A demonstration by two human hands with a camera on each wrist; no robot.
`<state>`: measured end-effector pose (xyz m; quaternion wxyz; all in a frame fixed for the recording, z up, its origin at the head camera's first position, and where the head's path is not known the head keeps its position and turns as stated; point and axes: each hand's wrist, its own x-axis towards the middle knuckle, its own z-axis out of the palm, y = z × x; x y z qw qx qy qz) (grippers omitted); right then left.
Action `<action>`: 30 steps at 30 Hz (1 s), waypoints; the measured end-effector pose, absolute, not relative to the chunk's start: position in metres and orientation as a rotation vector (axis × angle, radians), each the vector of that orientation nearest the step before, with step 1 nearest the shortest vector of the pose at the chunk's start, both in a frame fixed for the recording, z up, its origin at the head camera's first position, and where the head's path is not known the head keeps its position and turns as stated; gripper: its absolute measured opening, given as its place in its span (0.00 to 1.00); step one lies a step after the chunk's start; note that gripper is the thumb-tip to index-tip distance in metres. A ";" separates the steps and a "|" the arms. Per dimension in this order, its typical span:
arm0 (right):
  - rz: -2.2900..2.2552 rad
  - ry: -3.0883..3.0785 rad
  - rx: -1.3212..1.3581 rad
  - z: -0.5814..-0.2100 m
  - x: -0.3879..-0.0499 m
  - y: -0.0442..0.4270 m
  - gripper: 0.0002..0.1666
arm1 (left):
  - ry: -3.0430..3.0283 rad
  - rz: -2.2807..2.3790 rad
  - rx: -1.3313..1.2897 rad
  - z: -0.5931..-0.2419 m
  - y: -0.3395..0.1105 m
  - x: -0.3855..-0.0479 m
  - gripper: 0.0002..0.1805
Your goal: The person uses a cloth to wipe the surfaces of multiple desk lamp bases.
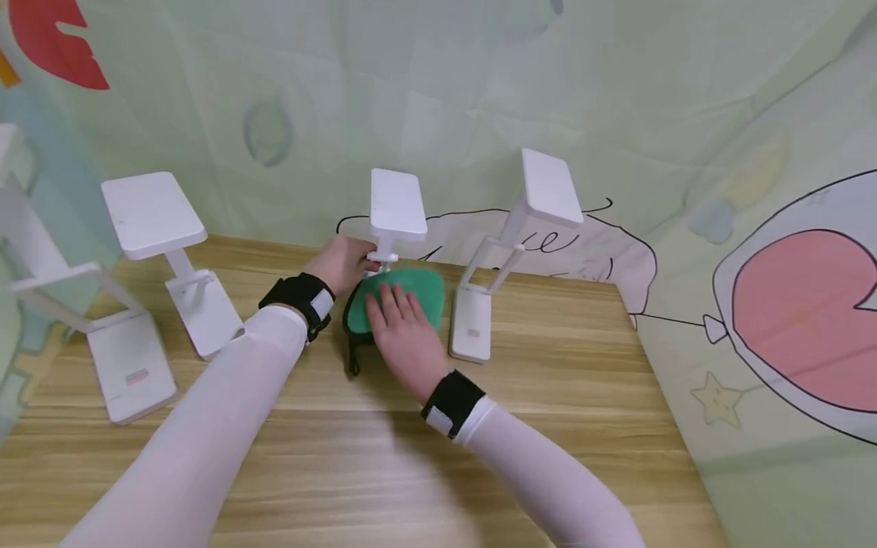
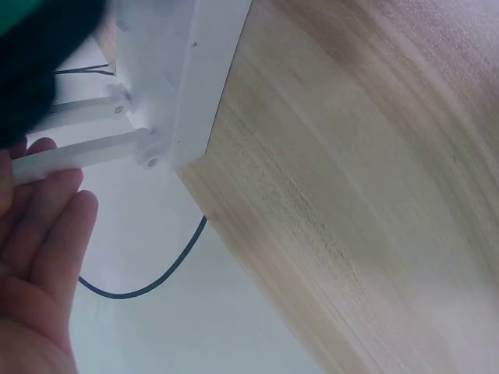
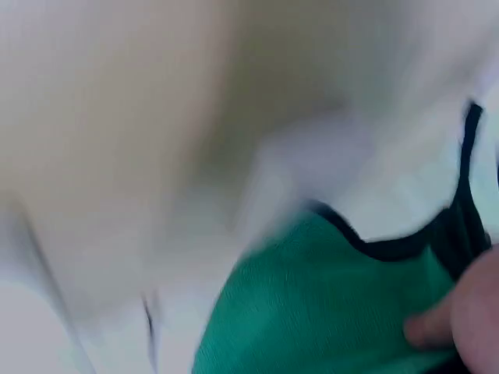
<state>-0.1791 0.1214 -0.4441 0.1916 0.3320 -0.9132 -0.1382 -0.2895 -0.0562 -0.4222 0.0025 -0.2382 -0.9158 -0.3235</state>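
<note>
My left hand (image 1: 339,265) holds the hinged arm of the middle white desk lamp (image 1: 397,202). In the left wrist view its fingers (image 2: 47,234) reach behind one lamp arm strut (image 2: 97,151), below the lamp's base (image 2: 171,70). A green cloth pad with black edging (image 1: 432,293) covers the lower part of this lamp. On top of the pad lies my right hand (image 1: 411,346), its fingers straight. A black loop hangs from the pad's left corner. The right wrist view, partly blurred, shows a fingertip on the green cloth (image 3: 312,304).
Another white lamp (image 1: 473,323) stands just right of the pad. Two more white lamps, one nearer the middle (image 1: 205,312) and one at the left edge (image 1: 133,365), are on the wooden table (image 1: 329,472). Printed curtains (image 1: 473,99) hang behind and beside the table.
</note>
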 end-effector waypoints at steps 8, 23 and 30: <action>-0.085 -2.825 1.225 -0.469 -0.179 0.120 0.33 | -2.930 -1.052 -0.726 -0.421 -0.055 -0.289 0.08; -0.065 -2.924 1.097 -0.464 -0.225 0.126 0.32 | -2.939 -1.034 -0.722 -0.419 -0.053 -0.289 0.09; -0.247 -2.967 1.069 -0.447 -0.180 0.117 0.30 | -2.944 -1.071 -0.684 -0.422 -0.057 -0.289 0.08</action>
